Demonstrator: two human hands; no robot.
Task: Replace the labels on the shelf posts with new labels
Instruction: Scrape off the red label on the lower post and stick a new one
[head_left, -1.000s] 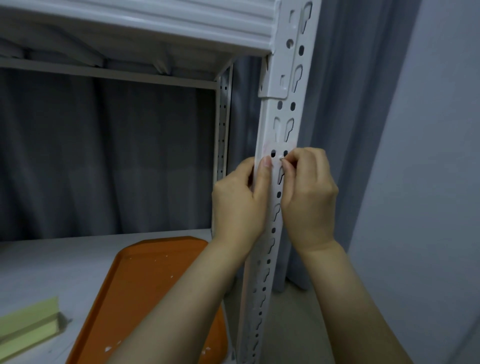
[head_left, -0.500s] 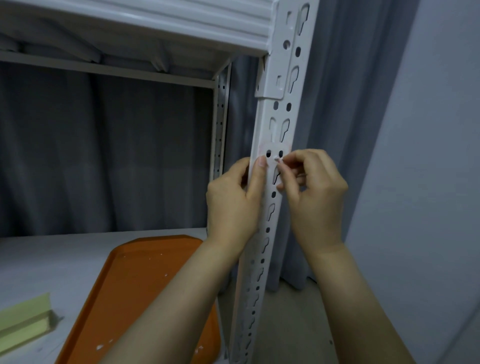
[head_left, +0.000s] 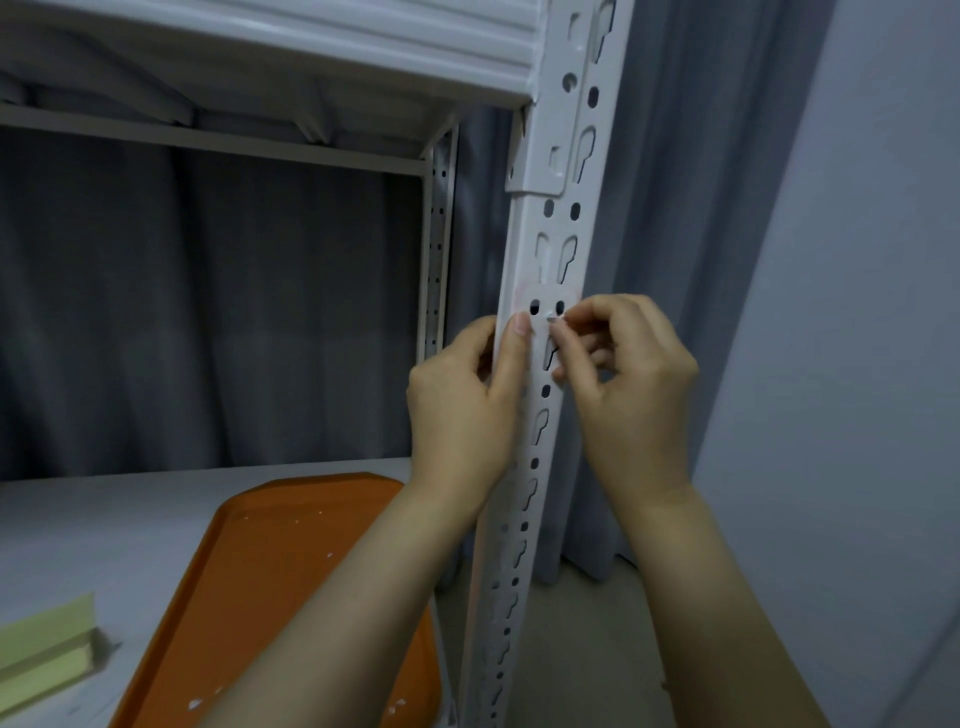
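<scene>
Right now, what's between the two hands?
Head view: the shelf post stands between them; left hand grips it, right hand pinches the label on its face.

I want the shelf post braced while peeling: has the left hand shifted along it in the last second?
No. On the shelf post, the left hand keeps a fingertip below-left of the paired round holes.

Single view logged, taken from a wide-angle camera worn on the head. It is directed forward and slightly downward. The white perforated metal shelf post (head_left: 558, 249) is seen at close range, running tilted through the frame centre. The white upper shelf board (head_left: 311, 47) is cropped by the top edge and the orange plastic tray (head_left: 291, 571) by the bottom edge.
</scene>
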